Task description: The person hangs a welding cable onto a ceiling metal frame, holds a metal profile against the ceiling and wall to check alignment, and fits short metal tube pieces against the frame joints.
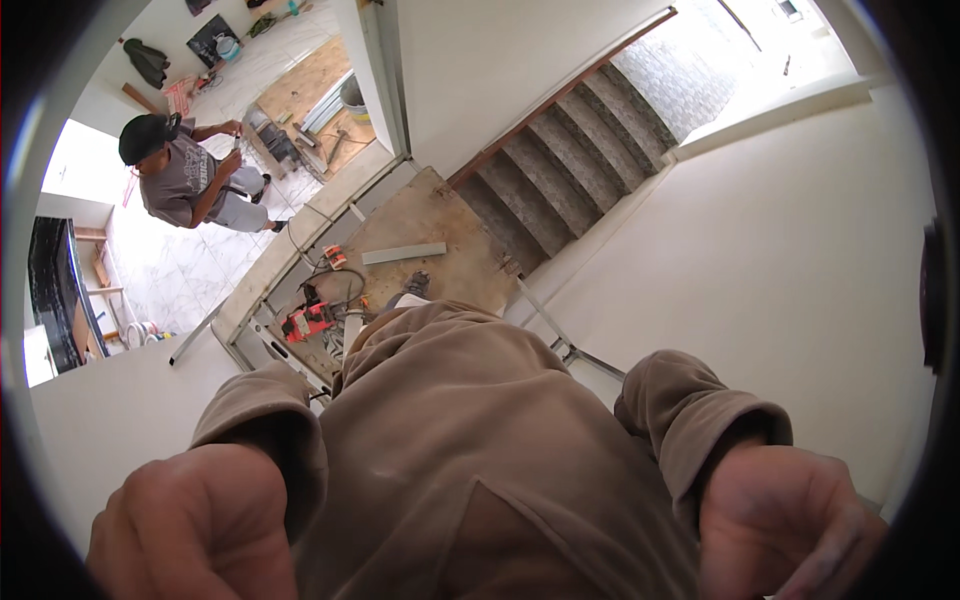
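Both my hands are raised close to the lower edge, on either side of my brown hooded top (470, 390). My left hand (195, 525) is at the lower left with its fingers bent; their tips run out of the picture. At the lower right, my right hand (780, 520) shows part of its palm and curved fingers, also cut off by the edge. No object shows in either hand. Below me, a red power tool (308, 322) with a dark cable lies on the landing near my foot (415, 284). Beyond it is a pale flat strip (404, 253).
A stone-like staircase (575, 150) drops away beside the landing, with a white wall (790, 270) at right. Through an opening at left, another person (190, 175) in a dark cap holds something small. Near them are a plywood sheet (290, 85), tools and a bucket (354, 98).
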`<action>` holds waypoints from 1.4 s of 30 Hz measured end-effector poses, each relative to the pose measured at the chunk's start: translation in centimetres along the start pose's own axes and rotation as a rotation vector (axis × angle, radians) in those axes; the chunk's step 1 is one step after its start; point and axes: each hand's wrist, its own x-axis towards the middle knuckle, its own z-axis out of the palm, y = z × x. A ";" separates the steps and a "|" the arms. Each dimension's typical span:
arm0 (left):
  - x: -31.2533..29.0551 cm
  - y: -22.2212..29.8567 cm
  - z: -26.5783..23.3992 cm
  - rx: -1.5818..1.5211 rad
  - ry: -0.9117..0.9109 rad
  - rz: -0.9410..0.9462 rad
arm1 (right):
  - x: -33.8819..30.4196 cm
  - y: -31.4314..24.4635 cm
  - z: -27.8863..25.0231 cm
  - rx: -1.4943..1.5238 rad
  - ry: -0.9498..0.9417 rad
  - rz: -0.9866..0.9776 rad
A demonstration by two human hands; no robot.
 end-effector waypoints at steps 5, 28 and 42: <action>0.2 0.3 -3.7 0.010 -0.041 -0.043 | 1.3 7.9 2.0 -0.101 0.158 -0.344; -43.6 -10.9 -53.3 0.721 1.419 -1.584 | -42.5 27.2 -1.9 -0.632 0.153 1.886; -47.5 -15.0 -52.8 0.749 1.221 -1.795 | -59.5 21.1 2.0 -0.711 0.237 1.786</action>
